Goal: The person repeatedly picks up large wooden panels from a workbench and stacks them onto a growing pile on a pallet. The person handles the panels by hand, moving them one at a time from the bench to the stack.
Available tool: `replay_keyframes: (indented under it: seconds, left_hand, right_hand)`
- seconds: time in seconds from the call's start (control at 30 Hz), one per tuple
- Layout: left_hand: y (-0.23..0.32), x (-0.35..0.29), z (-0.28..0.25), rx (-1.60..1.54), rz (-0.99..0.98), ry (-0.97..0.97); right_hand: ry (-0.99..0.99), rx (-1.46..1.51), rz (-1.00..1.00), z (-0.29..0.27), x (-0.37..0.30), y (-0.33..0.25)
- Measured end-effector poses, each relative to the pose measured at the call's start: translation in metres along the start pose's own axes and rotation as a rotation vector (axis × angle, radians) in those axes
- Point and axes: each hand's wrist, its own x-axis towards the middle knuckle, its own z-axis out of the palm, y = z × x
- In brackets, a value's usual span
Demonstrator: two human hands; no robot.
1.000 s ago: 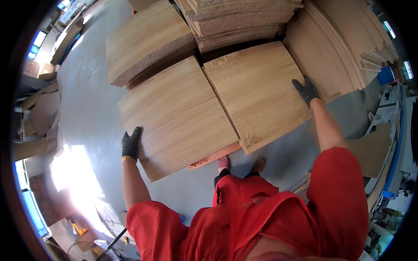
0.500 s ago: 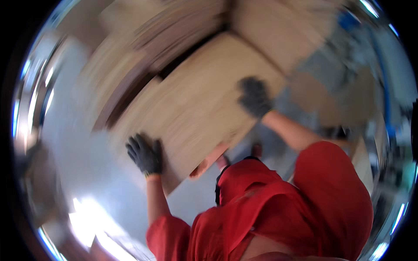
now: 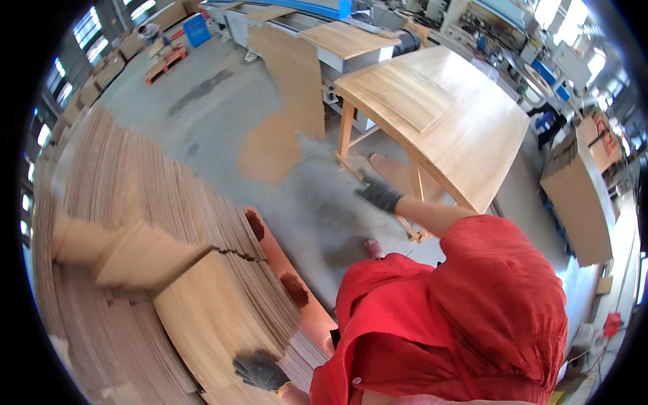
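Note:
My left hand [image 3: 260, 370], in a dark grey glove, rests with fingers laid out on the top board of a stack of wood panels [image 3: 209, 307] at the lower left. Nothing is gripped in it. My right hand [image 3: 379, 192], gloved the same way, hangs in the air in front of me with its fingers apart and holds nothing. It is close to the legs of a wooden table [image 3: 496, 145]. On that table lies a flat light-wood panel [image 3: 405, 101].
An orange-red pallet base [image 3: 287, 270] runs under the stack's near side. Taller panel stacks [image 3: 128, 169] stand to the left. A long machine bed [image 3: 233, 30] lies beyond the floor. On the right stands another panel stack [image 3: 577, 196].
My view has swung right, bringing the table and machine into sight. My right hand has come off the wood panel and is now over the floor; my left hand is still at the stack.

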Motion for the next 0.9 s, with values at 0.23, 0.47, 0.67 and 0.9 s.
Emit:
replay_keyframes:
  seconds: [0.23,0.47,0.67,0.9]
  left_hand:
    - [0.156,0.006,-0.003,-0.433,0.183,0.124]
    - [0.31,-0.043,0.005,-0.62,0.326,-0.04]
    - [0.325,-0.095,0.025,-0.613,0.111,-0.042]
    - [0.302,-0.096,0.02,-0.491,-0.038,-0.293]
  right_hand:
    - [0.075,0.227,0.099,-0.146,0.132,0.131]
    - [0.147,1.272,0.513,-0.199,0.337,0.126]
    - [0.125,1.489,0.441,-0.203,0.483,0.126]
    - [0.668,1.625,0.558,-0.162,0.565,0.146]
